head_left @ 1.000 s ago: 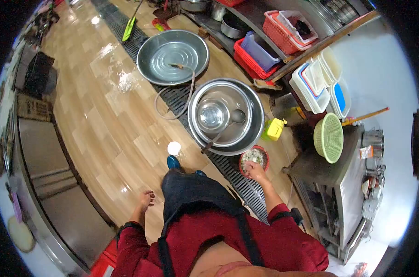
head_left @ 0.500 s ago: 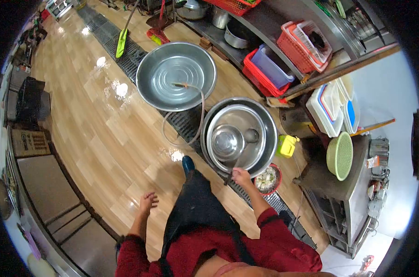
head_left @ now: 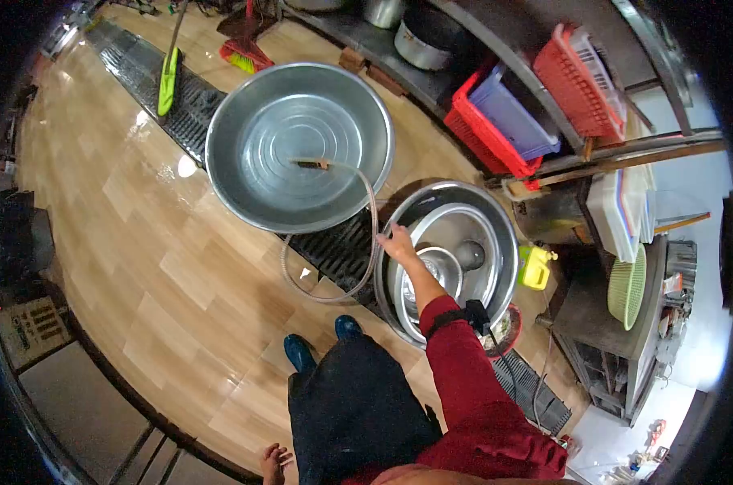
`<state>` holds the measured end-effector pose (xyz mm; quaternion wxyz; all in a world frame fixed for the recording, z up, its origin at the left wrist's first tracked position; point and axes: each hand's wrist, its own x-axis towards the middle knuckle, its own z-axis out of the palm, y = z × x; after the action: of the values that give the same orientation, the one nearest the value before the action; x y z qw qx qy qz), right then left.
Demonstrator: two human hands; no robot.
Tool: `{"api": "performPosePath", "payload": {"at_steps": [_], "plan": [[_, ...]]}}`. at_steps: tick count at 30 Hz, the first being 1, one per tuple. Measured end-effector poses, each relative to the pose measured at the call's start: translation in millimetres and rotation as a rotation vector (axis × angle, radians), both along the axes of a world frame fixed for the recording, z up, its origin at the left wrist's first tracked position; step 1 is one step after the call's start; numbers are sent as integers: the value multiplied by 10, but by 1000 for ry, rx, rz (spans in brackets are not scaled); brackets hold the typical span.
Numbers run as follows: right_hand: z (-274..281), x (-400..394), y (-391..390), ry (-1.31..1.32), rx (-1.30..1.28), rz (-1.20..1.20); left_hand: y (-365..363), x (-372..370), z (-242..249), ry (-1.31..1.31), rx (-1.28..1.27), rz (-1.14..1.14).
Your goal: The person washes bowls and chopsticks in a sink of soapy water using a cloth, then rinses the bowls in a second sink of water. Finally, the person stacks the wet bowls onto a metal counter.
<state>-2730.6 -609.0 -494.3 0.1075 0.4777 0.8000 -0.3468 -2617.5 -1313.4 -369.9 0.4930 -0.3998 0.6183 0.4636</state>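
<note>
My right hand (head_left: 398, 241) reaches forward to the near-left rim of a stack of steel basins (head_left: 502, 234) on the floor. It sits right beside a clear hose (head_left: 358, 279); whether the fingers grip the hose or the rim I cannot tell. The hose loops over the floor drain and ends inside a large empty steel basin (head_left: 294, 145). Inside the stack lie a small steel bowl (head_left: 446, 273) and a ladle (head_left: 469, 255). My left hand (head_left: 274, 463) hangs low by my apron, fingers apart, holding nothing.
A grated floor drain (head_left: 334, 250) runs under the basins across a wet wooden floor. A yellow container (head_left: 535, 267) and a red bowl (head_left: 505, 330) stand right of the stack. Red crates (head_left: 496, 141) fill a low shelf; a green colander (head_left: 627, 288) rests on a table, a green broom (head_left: 168, 77) at the back left.
I have stepped forward and bent lower. My right hand moved from the red bowl, past the ladle handle, to the left rim of the stacked basins by the hose. My left hand dropped back.
</note>
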Motion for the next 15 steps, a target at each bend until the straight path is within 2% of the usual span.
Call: {"api": "performPosePath", "payload": {"at_steps": [2,5,6,9,10,11,13,15], "plan": [[-209,-190,76,-17,-93,-93,-713,207,-648,125,226,60],[-787,-265,59,73,-71,-236,-76,-193,-160,-123,-135,165],[-898,-288,20,89,-92,-300,-25,-207,-158,-127,-147,154],[-900,-448,-165,-23,-100,-347,13,-275,-126,-139,-293,-179],[-744,-489,-251,-38,-88,-387,0,-298,-99,-145,-297,-194],[-1263,-357,-254,293,-112,-469,10,-301,-63,-124,-231,-189],[-1075,-381,-399,306,-511,-657,106,-376,-62,-60,-79,-175],[-757,-454,-722,509,-621,-736,128,-536,-284,-51,6,-154]]}}
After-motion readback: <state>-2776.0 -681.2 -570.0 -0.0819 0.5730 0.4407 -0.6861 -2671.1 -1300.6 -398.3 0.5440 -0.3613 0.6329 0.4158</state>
